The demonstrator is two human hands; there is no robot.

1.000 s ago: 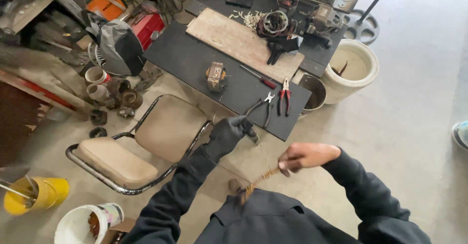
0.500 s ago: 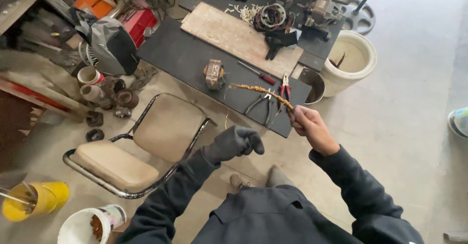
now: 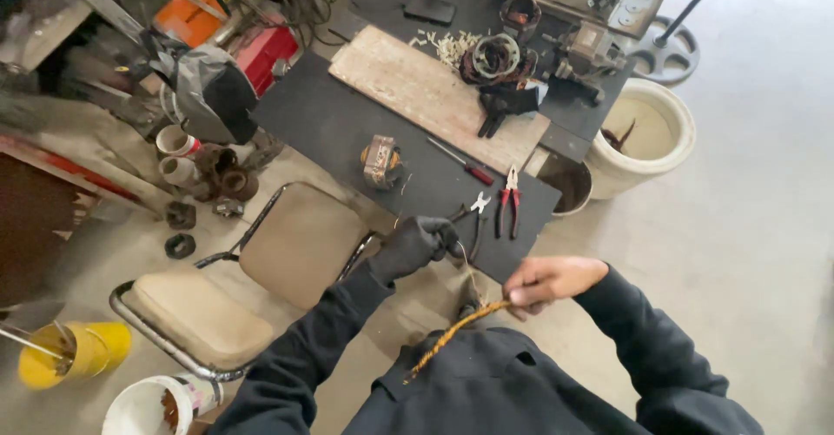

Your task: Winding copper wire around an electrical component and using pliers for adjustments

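right hand lowered, copper wire bundle now pointing down

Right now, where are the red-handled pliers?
In the head view the red-handled pliers lie on the near right corner of the black table, just right of the black-handled cutters and up from the bare right hand.

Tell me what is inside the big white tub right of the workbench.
The white tub holds a few dark rusty scraps lying at its pale bottom. The near wall hides part of the bottom.
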